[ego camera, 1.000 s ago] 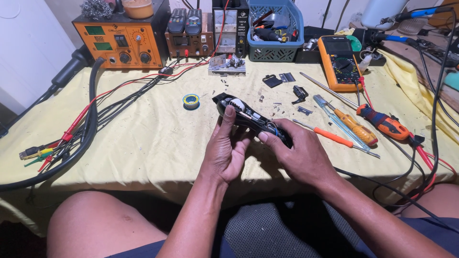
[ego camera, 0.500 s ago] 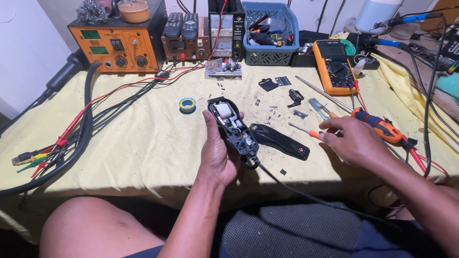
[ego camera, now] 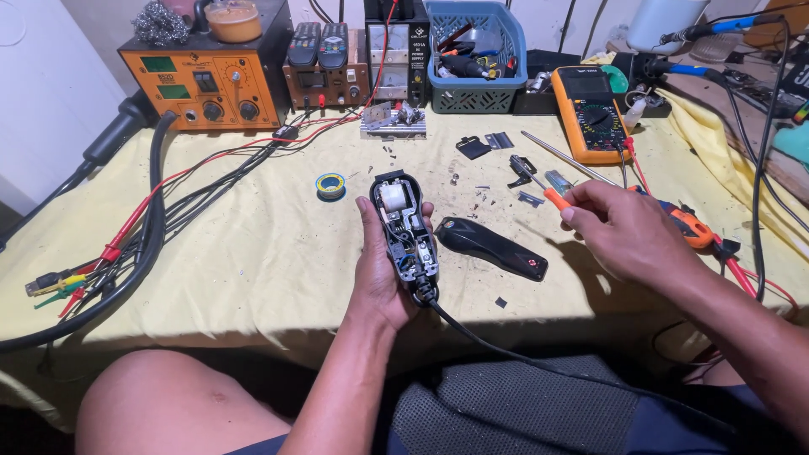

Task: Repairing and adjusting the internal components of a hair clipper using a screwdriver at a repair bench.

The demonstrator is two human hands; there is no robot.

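Yellow cloth (ego camera: 236, 253) covers a cluttered electronics workbench, seen from above by the seated person working at it. At about ten o'clock stands an orange boxy soldering station with dials (ego camera: 206, 84), and thick black cables and thin red leads (ego camera: 143, 236) trail from it towards the left edge. A small roll of blue and yellow tape (ego camera: 330, 186) lies just left of centre.

At centre, the left hand (ego camera: 379, 270) is clamped around an opened black electric hair clipper with its inner parts and circuit board exposed (ego camera: 406, 227), held upright above the cloth, its black power cord (ego camera: 522, 358) running down to five o'clock. Just to its right, lying on the cloth and apart from it, is the clipper's removed black curved cover shell (ego camera: 493, 247).

At twelve o'clock sits a blue plastic basket of tools (ego camera: 472, 59); at one o'clock, an orange and black multimeter (ego camera: 590, 114). Small screws and black fragments (ego camera: 497, 181) are scattered between them and the clipper.

At three o'clock, the right hand (ego camera: 632, 232) has its fingers closed on a thin orange-handled screwdriver (ego camera: 556, 198) resting among other tools.

Judging from this, the housing is already off and the internals are open for work; whatever happens inside, and reassembly, remains undone.
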